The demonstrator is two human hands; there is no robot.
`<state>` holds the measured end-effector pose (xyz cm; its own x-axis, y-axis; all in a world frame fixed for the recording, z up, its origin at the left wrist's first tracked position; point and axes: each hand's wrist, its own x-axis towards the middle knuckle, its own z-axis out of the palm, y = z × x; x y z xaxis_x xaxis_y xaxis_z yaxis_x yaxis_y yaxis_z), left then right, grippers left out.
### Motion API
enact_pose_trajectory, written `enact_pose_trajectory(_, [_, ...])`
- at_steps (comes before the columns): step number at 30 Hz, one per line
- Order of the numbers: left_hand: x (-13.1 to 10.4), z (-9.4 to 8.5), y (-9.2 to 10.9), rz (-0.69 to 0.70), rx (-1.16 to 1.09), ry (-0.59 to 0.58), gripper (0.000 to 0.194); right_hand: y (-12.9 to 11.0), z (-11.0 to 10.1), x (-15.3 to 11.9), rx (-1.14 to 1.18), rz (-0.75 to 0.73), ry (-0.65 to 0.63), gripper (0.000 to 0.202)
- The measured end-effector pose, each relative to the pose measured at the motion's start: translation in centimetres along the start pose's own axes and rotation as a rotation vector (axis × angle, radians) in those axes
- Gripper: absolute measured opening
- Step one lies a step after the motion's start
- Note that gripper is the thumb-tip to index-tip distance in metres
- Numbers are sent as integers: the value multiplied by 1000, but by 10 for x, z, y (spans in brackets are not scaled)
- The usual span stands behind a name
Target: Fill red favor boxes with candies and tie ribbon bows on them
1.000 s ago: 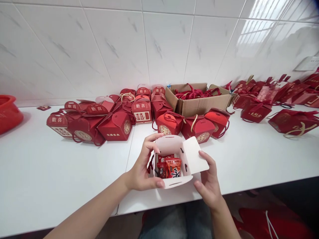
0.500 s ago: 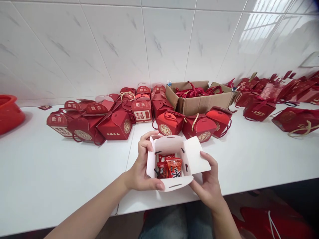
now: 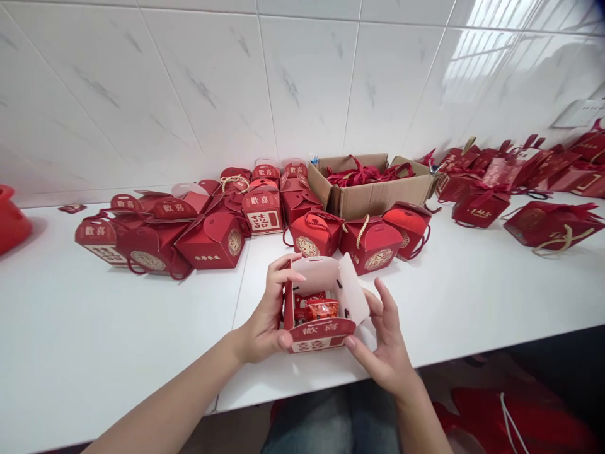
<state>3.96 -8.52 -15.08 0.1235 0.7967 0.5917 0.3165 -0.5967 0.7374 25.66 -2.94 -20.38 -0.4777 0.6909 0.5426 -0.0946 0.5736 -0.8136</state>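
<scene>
A small red gift box [image 3: 317,337] with a white inside stands uncovered near the table's front edge, its front panel showing gold characters. Red snack packets [image 3: 323,308] lie inside it. My left hand [image 3: 271,309] grips the box's left side, fingers at the back corner and thumb at the front. On the right, my right hand [image 3: 382,340] has its thumb at the front right corner and its fingers behind the raised white side flap [image 3: 354,291]. Some of its fingertips are hidden behind that flap.
Several closed red boxes [image 3: 210,243] stand behind on the white table [image 3: 155,340]. A cardboard carton [image 3: 378,197] of red ribbons sits against the tiled wall. More red boxes [image 3: 482,205] are at the right, a red basin [image 3: 12,221] at the far left.
The front and side flaps of the box have swung up from lying outward, and its red front now shows. My right hand's fingers have spread and shifted behind the side flap. The view has shifted slightly.
</scene>
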Motion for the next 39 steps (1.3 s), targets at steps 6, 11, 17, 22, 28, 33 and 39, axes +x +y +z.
enact_pose_trajectory(6, [-1,1,1,-22,-21,13,65,-11,-5,11,-70,-95,-138,68])
enact_pose_trajectory(11, [-1,0,1,-31,-30,39,63,-13,-7,14,-52,-112,-174,65])
enact_pose_trajectory(17, [3,-5,9,-58,52,100,52,-16,-7,13,-16,-124,-197,62])
enact_pose_trajectory(22, [5,-6,10,-28,120,129,48,-16,-9,12,-33,-165,-252,61])
enact_pose_trajectory(28, [3,-4,11,-145,17,77,60,-17,-8,15,-55,-205,-270,57])
enact_pose_trajectory(33, [4,-3,16,-223,-137,9,61,-18,-7,16,-93,-209,-290,53])
enact_pose_trajectory(39, [3,-7,14,-188,40,88,39,-20,-5,16,-85,-143,-288,47])
